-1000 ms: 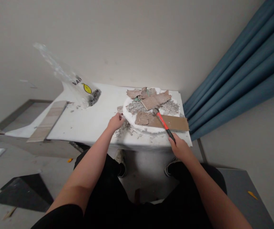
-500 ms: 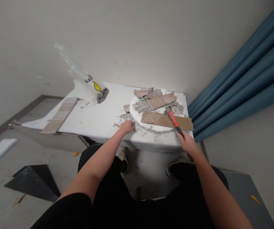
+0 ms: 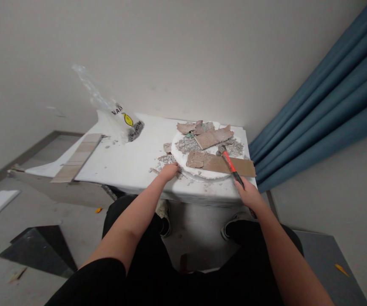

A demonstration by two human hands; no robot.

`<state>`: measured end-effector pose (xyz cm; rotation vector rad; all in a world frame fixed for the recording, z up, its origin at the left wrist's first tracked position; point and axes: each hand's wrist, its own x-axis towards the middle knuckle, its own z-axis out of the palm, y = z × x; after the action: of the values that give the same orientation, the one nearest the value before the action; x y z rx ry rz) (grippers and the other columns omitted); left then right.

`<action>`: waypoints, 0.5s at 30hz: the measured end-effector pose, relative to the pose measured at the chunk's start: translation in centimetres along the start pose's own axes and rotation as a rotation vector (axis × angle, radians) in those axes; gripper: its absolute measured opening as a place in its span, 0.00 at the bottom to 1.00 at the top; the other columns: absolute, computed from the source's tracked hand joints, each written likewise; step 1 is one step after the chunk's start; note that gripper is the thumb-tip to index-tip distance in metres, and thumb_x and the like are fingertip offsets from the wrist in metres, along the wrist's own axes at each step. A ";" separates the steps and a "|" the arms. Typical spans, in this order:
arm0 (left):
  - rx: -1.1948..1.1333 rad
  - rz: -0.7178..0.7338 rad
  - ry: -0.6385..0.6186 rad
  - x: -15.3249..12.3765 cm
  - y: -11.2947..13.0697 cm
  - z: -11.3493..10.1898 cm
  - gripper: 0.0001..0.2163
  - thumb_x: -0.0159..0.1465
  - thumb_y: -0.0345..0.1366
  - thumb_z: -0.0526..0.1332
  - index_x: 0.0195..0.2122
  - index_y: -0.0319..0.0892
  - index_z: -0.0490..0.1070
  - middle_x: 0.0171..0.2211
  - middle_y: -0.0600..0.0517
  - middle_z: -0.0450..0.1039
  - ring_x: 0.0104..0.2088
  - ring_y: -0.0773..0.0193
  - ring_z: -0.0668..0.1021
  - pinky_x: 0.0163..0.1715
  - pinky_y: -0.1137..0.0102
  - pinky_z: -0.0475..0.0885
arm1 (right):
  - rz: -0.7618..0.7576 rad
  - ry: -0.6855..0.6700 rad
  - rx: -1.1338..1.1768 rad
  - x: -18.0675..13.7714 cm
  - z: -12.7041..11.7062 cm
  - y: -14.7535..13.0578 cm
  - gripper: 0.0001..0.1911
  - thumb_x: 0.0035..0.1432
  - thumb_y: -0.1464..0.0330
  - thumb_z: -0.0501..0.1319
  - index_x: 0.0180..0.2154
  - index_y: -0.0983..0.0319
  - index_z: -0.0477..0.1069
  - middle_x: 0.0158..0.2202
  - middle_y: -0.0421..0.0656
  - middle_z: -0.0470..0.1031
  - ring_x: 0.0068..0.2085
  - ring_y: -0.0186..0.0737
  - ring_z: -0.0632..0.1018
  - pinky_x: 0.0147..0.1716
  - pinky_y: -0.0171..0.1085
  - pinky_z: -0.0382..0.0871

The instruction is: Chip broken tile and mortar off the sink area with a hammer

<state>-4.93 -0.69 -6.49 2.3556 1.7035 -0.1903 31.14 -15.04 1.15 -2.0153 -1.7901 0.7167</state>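
My right hand (image 3: pixel 249 194) is wrapped round the black and red handle of a hammer (image 3: pixel 229 163). The hammer's metal head lies over a round white slab (image 3: pixel 182 160), just above a long brown strip (image 3: pixel 224 164). My left hand (image 3: pixel 169 171) is closed at the slab's near left edge, beside broken grey-brown fragments (image 3: pixel 166 159); whatever its fingers hold is hidden. Pieces of brown, bark-like board (image 3: pixel 214 137) and grey crumbled rubble (image 3: pixel 188 145) are spread over the slab.
A clear plastic bag (image 3: pixel 115 114) with dark rubble stands on the white-covered table (image 3: pixel 122 161). A wood-patterned plank (image 3: pixel 78 158) crosses the table's left end. Dark sheets (image 3: pixel 39 250) lie on the floor at left; a blue curtain (image 3: pixel 323 97) hangs at right.
The view has shifted slightly, so the table appears a little further left and lower. Both hands keep nearly the same places, and the hammer remains in my right hand.
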 end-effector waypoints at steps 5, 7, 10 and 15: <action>0.011 -0.134 0.060 -0.7 -0.4 -2.7 0.12 0.62 0.34 0.58 0.45 0.40 0.75 0.46 0.38 0.77 0.48 0.47 0.78 0.44 0.63 0.71 | -0.002 -0.006 0.013 0.0 -0.2 -0.1 0.20 0.69 0.63 0.50 0.56 0.63 0.69 0.49 0.53 0.78 0.53 0.51 0.76 0.46 0.40 0.68; -0.061 -0.308 0.175 -0.9 -0.1 -4.5 0.14 0.63 0.36 0.57 0.47 0.39 0.73 0.42 0.38 0.78 0.45 0.47 0.79 0.41 0.62 0.71 | -0.002 -0.010 0.019 0.0 -0.1 -0.1 0.20 0.69 0.63 0.50 0.56 0.63 0.69 0.50 0.53 0.78 0.53 0.51 0.76 0.47 0.41 0.68; -0.248 -0.370 0.404 -0.4 1.7 -6.8 0.12 0.62 0.36 0.58 0.45 0.40 0.73 0.38 0.43 0.79 0.39 0.52 0.79 0.37 0.65 0.70 | -0.010 -0.014 0.040 0.2 0.0 0.2 0.20 0.69 0.63 0.49 0.55 0.63 0.69 0.49 0.53 0.78 0.53 0.52 0.76 0.48 0.42 0.67; -0.592 0.084 0.486 2.1 7.8 -7.4 0.07 0.59 0.36 0.61 0.35 0.40 0.77 0.29 0.51 0.78 0.31 0.63 0.77 0.34 0.70 0.69 | -0.019 -0.015 0.075 0.4 0.1 0.8 0.19 0.68 0.61 0.50 0.54 0.62 0.69 0.47 0.52 0.78 0.52 0.52 0.76 0.48 0.42 0.67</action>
<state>2.96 0.81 0.97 2.0953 1.5389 0.8447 31.75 -14.78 0.54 -1.9470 -1.7611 0.7829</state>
